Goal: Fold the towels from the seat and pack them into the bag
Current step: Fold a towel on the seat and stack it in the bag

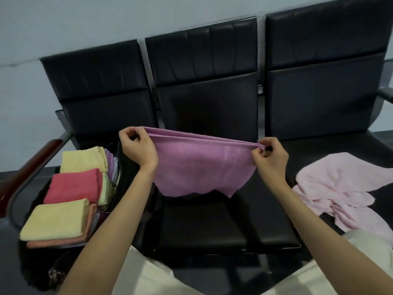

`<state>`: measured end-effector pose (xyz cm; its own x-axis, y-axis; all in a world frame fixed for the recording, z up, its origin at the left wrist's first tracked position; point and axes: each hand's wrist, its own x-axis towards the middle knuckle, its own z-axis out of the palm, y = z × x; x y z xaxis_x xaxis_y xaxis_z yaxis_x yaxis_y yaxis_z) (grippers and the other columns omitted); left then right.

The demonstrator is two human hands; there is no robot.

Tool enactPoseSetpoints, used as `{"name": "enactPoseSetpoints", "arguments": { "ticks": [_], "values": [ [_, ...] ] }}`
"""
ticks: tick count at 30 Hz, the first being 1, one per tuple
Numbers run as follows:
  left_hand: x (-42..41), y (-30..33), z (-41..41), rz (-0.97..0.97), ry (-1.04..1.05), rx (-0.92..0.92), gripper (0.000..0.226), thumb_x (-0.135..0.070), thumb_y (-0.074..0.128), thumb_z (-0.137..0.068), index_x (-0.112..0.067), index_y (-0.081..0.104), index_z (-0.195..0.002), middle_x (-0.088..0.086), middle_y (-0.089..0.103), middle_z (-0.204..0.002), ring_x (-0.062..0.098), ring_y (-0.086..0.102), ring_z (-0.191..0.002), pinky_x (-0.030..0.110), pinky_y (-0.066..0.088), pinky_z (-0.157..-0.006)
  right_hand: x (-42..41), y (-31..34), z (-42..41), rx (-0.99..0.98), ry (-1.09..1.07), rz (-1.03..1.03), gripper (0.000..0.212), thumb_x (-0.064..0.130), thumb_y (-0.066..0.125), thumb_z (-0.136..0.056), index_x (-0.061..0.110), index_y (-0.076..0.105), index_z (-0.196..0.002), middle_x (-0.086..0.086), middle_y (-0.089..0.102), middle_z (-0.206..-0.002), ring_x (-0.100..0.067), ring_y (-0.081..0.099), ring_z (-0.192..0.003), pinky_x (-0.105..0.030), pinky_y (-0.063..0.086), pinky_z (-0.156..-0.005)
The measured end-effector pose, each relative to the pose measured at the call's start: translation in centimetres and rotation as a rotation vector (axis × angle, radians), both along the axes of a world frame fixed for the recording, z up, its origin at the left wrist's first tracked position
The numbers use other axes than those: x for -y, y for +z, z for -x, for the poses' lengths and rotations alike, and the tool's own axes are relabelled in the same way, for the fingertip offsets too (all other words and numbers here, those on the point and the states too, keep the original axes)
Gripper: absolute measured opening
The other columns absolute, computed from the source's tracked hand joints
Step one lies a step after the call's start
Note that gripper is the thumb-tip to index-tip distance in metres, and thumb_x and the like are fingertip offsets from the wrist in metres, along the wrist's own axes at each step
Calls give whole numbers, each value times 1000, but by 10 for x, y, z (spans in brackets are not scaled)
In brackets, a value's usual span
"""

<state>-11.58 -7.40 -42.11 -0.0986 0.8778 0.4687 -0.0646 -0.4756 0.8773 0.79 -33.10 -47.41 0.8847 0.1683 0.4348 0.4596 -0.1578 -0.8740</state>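
Note:
A purple towel (200, 165) hangs doubled over above the middle seat (212, 226), its lower edge just over the cushion. My left hand (136, 145) pinches its upper left corner and my right hand (269, 155) pinches its upper right corner. On the left seat an open black bag (125, 177) holds several folded towels: a yellow one (84, 159), a red one (74, 185) and another yellow one (56, 220) on top of others. A crumpled pale pink towel (340, 188) lies on the right seat.
Three black padded seats stand in a row against a pale wall. A wooden armrest (27, 171) runs along the left of the bag, and a grey armrest (386, 92) is at the far right. My light trousers show at the bottom.

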Motion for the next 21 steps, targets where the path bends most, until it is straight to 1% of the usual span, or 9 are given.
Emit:
{"name": "enactPoseSetpoints", "arguments": {
  "ticks": [2,4,7,10,13,15,17,19,21],
  "values": [
    [-8,-11,1,98,-4,-35,6,-8,49,-90,-13,53,-90,-11,53,-80,5,58,-71,20,50,-66,-4,-1,-4,2,28,73,20,2,61,-83,15,61,-98,5,61,-86,-6,60,-72,-19,53,-66],
    [-17,-20,1,150,-34,-86,12,-10,47,-90,-18,55,-91,-9,56,-82,24,65,-77,35,57,-66,-8,-2,-8,22,44,105,19,2,61,-82,15,63,-96,5,62,-86,-6,60,-74,-17,51,-66],
    [-28,-23,-3,194,-89,-261,13,-16,45,-95,-18,58,-93,-10,57,-82,23,66,-82,42,59,-73,-13,-1,-23,-37,59,148,15,2,61,-82,12,63,-91,3,62,-82,-7,60,-73,-15,49,-64],
    [-36,-18,-19,252,-186,-430,17,-19,41,-100,-14,57,-101,-1,60,-90,23,65,-88,43,58,-80,-22,0,-49,-108,91,239,11,0,57,-86,9,59,-92,-3,61,-85,-16,61,-77,-21,50,-65],
    [-36,-4,-40,264,-269,-503,24,-18,35,-101,-11,58,-103,5,61,-95,26,65,-93,42,56,-83,-29,9,-74,-90,81,286,10,-1,52,-89,7,55,-93,-3,59,-86,-19,60,-78,-22,51,-65],
    [-35,10,-54,271,-298,-474,27,-19,33,-103,-10,56,-115,3,57,-102,22,60,-97,36,53,-86,-32,22,-88,-66,57,270,11,-3,48,-90,6,54,-94,-3,58,-88,-17,56,-79,-15,43,-61],
    [-35,23,-65,261,-326,-422,30,-19,32,-104,-10,51,-125,1,52,-108,17,54,-99,29,47,-84,-34,36,-99,-31,31,235,14,-3,44,-91,3,55,-98,-5,58,-92,-15,54,-82,-15,40,-64],
    [-36,31,-71,219,-350,-387,30,-17,31,-104,-11,50,-126,0,51,-110,14,52,-98,25,43,-81,-34,47,-105,11,8,192,15,-3,43,-92,4,55,-100,-6,58,-95,-16,55,-86,-20,42,-72],
    [-36,31,-74,164,-365,-383,29,-15,31,-103,-10,52,-123,0,53,-109,12,53,-96,23,42,-80,-31,53,-106,41,-10,159,15,-2,44,-92,6,54,-101,-4,58,-96,-14,55,-87,-19,42,-73]
  ]
}}
